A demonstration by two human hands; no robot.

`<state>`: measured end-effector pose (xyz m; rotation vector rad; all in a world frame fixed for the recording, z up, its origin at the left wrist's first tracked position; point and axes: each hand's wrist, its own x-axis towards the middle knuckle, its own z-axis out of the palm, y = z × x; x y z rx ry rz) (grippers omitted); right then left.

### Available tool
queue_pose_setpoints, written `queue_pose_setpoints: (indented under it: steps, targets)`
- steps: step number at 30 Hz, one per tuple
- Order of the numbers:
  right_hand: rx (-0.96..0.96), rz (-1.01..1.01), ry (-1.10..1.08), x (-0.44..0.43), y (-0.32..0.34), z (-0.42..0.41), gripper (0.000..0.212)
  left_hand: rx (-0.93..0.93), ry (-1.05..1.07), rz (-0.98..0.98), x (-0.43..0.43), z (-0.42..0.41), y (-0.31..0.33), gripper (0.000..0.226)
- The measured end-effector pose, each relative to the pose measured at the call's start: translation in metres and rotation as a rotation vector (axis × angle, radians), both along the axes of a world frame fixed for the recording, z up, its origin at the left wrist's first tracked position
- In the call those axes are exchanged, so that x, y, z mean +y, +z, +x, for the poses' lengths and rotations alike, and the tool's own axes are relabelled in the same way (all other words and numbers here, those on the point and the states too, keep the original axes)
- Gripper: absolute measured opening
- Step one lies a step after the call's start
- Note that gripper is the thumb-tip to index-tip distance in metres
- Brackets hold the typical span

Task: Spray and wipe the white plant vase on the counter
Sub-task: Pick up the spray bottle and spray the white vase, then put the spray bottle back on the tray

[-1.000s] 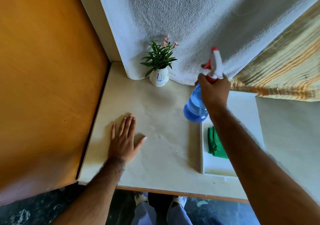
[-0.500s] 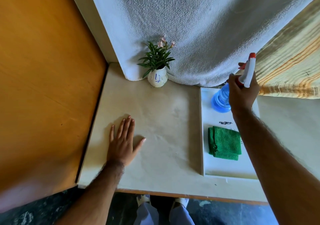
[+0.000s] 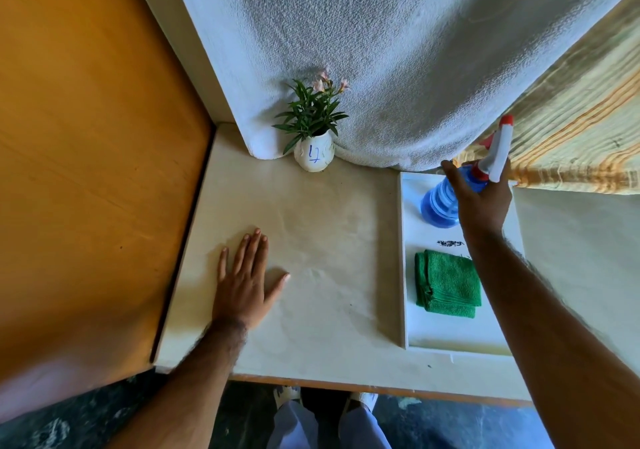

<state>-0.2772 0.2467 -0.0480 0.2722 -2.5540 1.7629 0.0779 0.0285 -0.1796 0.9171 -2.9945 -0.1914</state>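
The white plant vase [image 3: 314, 156], marked with a blue figure and holding a small green plant with pink flowers, stands at the back of the counter [image 3: 322, 240] against a white cloth. My right hand [image 3: 483, 199] is shut on the neck of a blue spray bottle [image 3: 440, 204] with a white and red trigger head, over the far end of a white tray [image 3: 405, 261]. The bottle's base is at the tray surface. A folded green cloth [image 3: 446, 284] lies in the tray. My left hand [image 3: 246, 282] rests flat on the counter, fingers spread, well in front of the vase.
An orange wooden panel [image 3: 86, 171] walls off the counter's left side. White textured fabric [image 3: 398, 50] hangs behind the vase, and a striped curtain [image 3: 581, 130] hangs at the right. The counter's front edge runs above my feet and a dark floor.
My right hand carried the spray bottle from mid-counter near the vase rightwards to the tray's far end and lowered it there. My left hand stayed flat on the counter.
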Motion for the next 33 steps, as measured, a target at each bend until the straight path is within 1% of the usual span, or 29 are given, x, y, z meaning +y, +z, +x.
queue_pose_setpoints:
  steps: [1, 2, 4, 6, 8, 10, 12, 14, 16, 18, 21, 27, 30, 31, 33]
  targets:
    - [0.013, 0.014, 0.024, 0.005, -0.001, 0.006, 0.056, 0.001, -0.001, -0.004, 0.0, 0.0, 0.0, 0.094]
    - [0.026, 0.013, 0.042, 0.011, -0.003, 0.013, 0.059, 0.004, -0.002, -0.01, 0.001, 0.0, 0.001, 0.094]
    - [0.063, 0.063, 0.046, 0.03, -0.014, 0.031, 0.076, 0.021, -0.003, -0.018, 0.002, 0.0, 0.001, 0.093]
    - [0.132, 0.242, 0.074, 0.053, -0.025, 0.055, 0.09, 0.047, 0.001, -0.023, 0.002, 0.0, 0.002, 0.091]
    - [0.236, 0.465, 0.211, 0.079, -0.034, 0.078, 0.094, 0.073, 0.005, -0.026, 0.003, 0.0, 0.001, 0.09]
    - [0.347, 0.651, 0.403, 0.104, -0.046, 0.097, 0.097, 0.099, 0.005, -0.031, 0.003, 0.0, 0.002, 0.088]
    - [0.403, 0.777, 0.551, 0.124, -0.061, 0.108, 0.098, 0.111, 0.002, -0.04, 0.004, 0.0, 0.002, 0.088]
    - [0.408, 0.844, 0.625, 0.139, -0.072, 0.113, 0.092, 0.112, 0.002, -0.042, 0.004, 0.0, 0.002, 0.088]
    - [0.415, 0.885, 0.658, 0.146, -0.077, 0.114, 0.083, 0.108, 0.001, -0.043, 0.003, -0.001, 0.002, 0.088]
    - [0.468, 0.918, 0.671, 0.148, -0.079, 0.112, 0.076, 0.105, 0.002, -0.043, 0.003, -0.001, 0.002, 0.089]
    - [0.478, 0.955, 0.655, 0.142, -0.082, 0.106, 0.086, 0.105, 0.004, -0.045, 0.003, -0.001, 0.002, 0.089]
    - [0.413, 0.941, 0.577, 0.135, -0.082, 0.104, 0.08, 0.115, 0.007, -0.054, 0.004, 0.0, 0.001, 0.087]
    - [0.356, 0.901, 0.489, 0.123, -0.066, 0.108, 0.076, 0.112, 0.007, -0.046, 0.004, -0.001, 0.001, 0.088]
    - [0.369, 0.863, 0.482, 0.114, -0.058, 0.11, 0.074, 0.107, 0.008, -0.045, 0.004, -0.001, 0.001, 0.088]
    - [0.465, 0.768, 0.522, 0.089, -0.045, 0.112, 0.07, 0.096, 0.011, -0.041, 0.003, -0.002, 0.002, 0.088]
